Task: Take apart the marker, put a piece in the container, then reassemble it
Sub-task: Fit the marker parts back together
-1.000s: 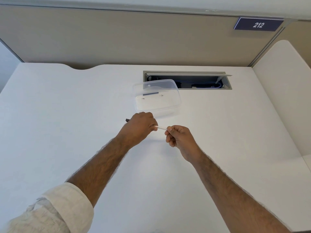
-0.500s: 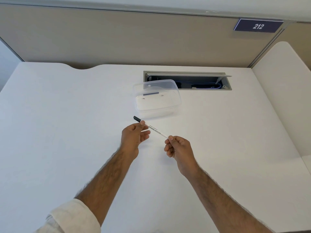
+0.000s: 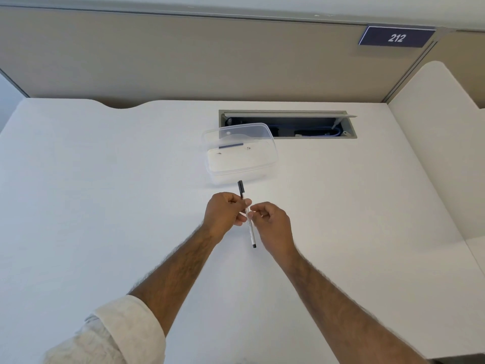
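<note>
Head-camera view looks down on a slim marker [image 3: 248, 216] with a white cylindrical barrel and fine printed text along it, held above the desk almost end-on to the viewer. Its dark cap end juts out beyond the grip toward the container, while the other end, tipped with a small black plug, hangs out below the grip toward the person. The left hand [image 3: 225, 215] pinches the barrel between thumb and curled fingers, just under the cap. The right hand [image 3: 273, 224] meets it from the other side, fingertips closed on the same stretch of barrel, so the two hands touch or nearly touch around it. Just past the cap end sits a clear plastic container [image 3: 240, 153], rectangular with rounded corners, glossy and see-through; a short dark piece [image 3: 231, 146] lies inside it. Under everything spreads a matte white desk [image 3: 105, 179] with a smooth surface. Beyond the container, a grey-framed rectangular cable slot [image 3: 301, 124] is cut into the desktop. A rolled-up pale woven sleeve [image 3: 126, 329] covers the left forearm.
</note>
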Motion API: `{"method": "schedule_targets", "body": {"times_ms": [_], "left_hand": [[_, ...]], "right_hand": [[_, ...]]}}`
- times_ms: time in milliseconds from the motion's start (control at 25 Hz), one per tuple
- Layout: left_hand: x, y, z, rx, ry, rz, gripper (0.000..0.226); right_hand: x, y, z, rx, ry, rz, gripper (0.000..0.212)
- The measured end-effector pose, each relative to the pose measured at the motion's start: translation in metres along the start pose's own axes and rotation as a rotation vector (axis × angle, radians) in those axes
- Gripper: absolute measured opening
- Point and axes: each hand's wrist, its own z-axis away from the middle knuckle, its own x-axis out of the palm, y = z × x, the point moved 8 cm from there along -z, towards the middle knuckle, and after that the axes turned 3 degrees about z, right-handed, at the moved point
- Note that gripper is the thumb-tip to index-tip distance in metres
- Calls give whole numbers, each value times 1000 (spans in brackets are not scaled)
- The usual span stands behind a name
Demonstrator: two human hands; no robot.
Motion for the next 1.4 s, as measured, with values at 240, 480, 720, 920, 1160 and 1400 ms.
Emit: {"method": "schedule_targets", "body": {"times_ms": [240, 480, 720, 920, 1160, 1400], "left_hand": [[12, 1, -7, 18, 22, -31, 21], [14, -13, -14, -16, 136, -60, 9], [17, -23, -27, -55, 173, -103, 12], [19, -28, -34, -60, 166, -178, 16], [18, -31, -39, -59, 173, -206, 17], [18, -27, -37, -54, 185, -231, 22]], "right_hand": [[0, -1, -17, 13, 66, 53, 7], [10, 11, -25, 62, 54, 104, 7], [17, 18, -35, 99, 18, 162, 6], [23, 26, -38, 130, -1, 213, 8], [29, 25, -42, 147, -2, 285, 10], [32, 26, -45, 129, -24, 344, 11]]}}
